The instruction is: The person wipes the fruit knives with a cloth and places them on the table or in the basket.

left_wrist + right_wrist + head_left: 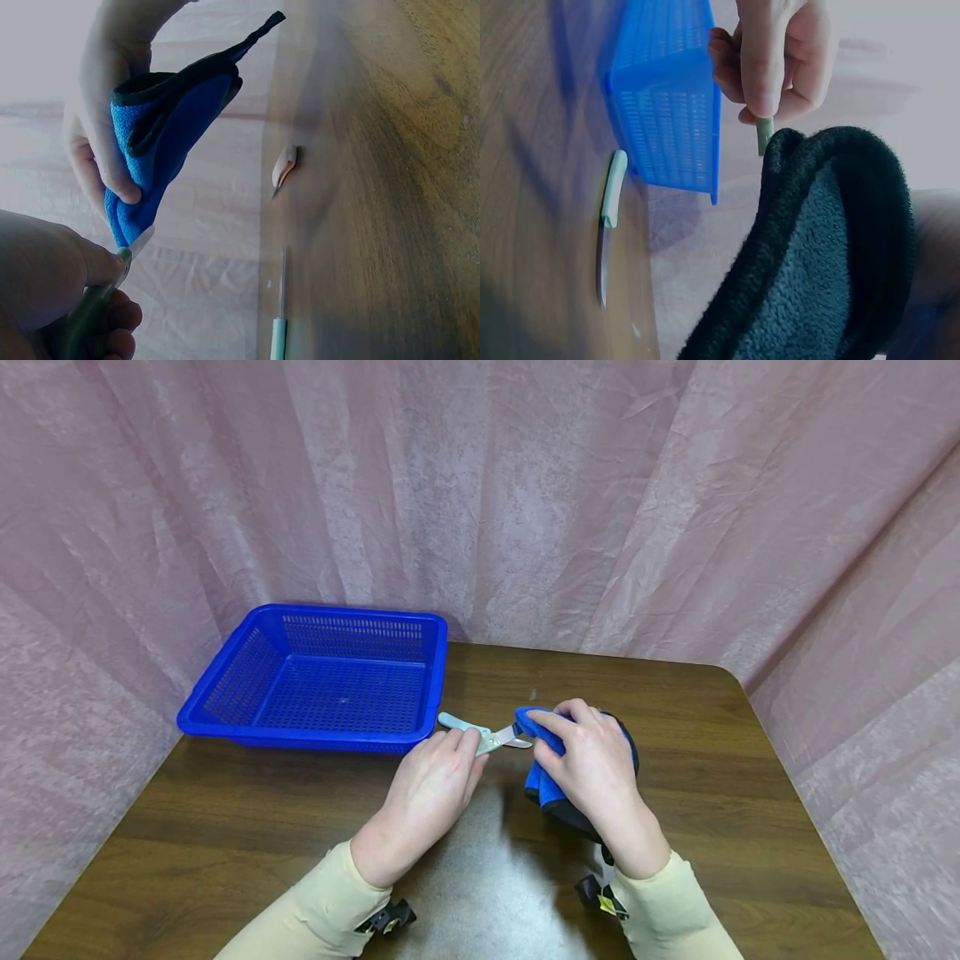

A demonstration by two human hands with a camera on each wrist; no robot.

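Observation:
My left hand (438,772) grips the pale green handle of a small knife (508,734), its blade pointing right. A folded blue cloth (547,783) with black edging is held in my right hand (596,760), thumb and fingers pinching it at the blade. The cloth covers the blade's tip in the head view. In the left wrist view, part of the blade (142,240) shows beside the blue fold. Below the hands, a second knife (613,191) with a mint handle lies on the table, its blade pointing away from the basket.
A blue perforated plastic basket (311,739) stands at the back left of the brown wooden table (720,793). A small pale pointed thing (284,166) lies beyond the second knife. Pink curtains (480,502) hang behind the table and at its sides.

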